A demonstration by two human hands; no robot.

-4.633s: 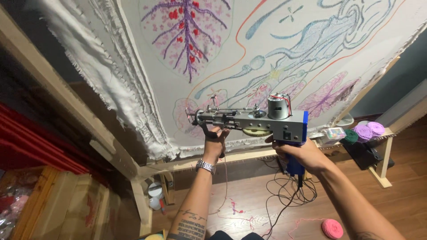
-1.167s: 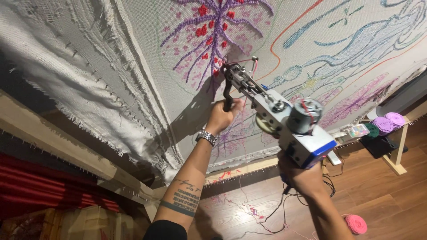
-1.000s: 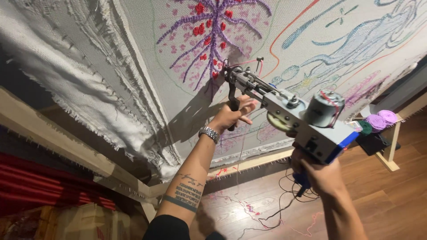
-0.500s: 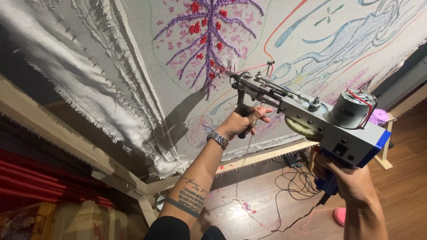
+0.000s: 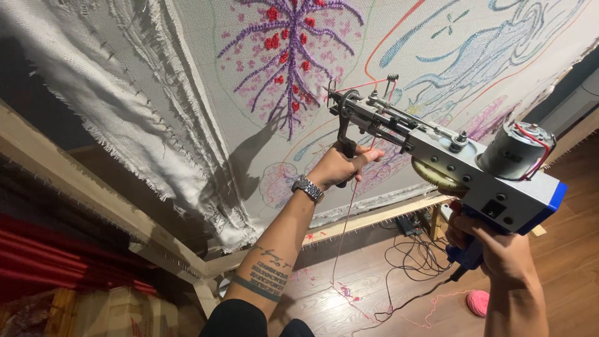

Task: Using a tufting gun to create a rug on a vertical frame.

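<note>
I hold a tufting gun (image 5: 449,163), grey metal with a blue rear and a round motor on top. My left hand (image 5: 340,165) grips its black front handle. My right hand (image 5: 493,246) is wrapped around the blue rear grip. The gun's needle tip points at a white cloth (image 5: 187,75) stretched on a wooden frame (image 5: 368,221). The cloth bears a purple branching pattern with red spots (image 5: 284,50) and blue and orange outlines. A thin red yarn (image 5: 343,231) hangs from the gun down to the floor.
Black cables (image 5: 405,262) lie tangled on the wooden floor under the frame. A pink yarn ball (image 5: 478,302) rests on the floor at lower right. Red fabric (image 5: 56,262) and wooden boxes sit at lower left.
I have swung the gun to the right and level across the cloth. Both hands kept their grip, and the view shifted so that the purple pattern sits further left.
</note>
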